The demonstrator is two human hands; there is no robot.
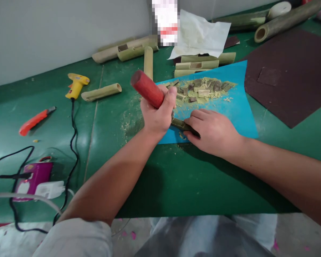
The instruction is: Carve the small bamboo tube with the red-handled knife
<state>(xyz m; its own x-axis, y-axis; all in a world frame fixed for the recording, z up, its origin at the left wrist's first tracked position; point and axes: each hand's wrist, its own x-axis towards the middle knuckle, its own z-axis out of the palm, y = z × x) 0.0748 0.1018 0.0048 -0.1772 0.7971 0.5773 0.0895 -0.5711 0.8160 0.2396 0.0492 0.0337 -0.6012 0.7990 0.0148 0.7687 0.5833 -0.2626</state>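
My left hand (158,113) is closed around the thick red handle (147,88) of a tool. Its working end is hidden behind the hand. With its fingers wrapped over it, my right hand (212,130) grips a dark piece of bamboo (179,124). The bamboo lies low over a blue sheet (216,123), its left end close to my left hand. Just behind both hands, bamboo offcuts (203,93) and pale shavings are heaped on that sheet.
Cut bamboo tubes (104,92) lie at the left and along the back. Also at the left are a yellow glue gun (77,85), an orange utility knife (34,122) and a purple power strip (40,173) with cables. A dark brown sheet (289,78) covers the right side.
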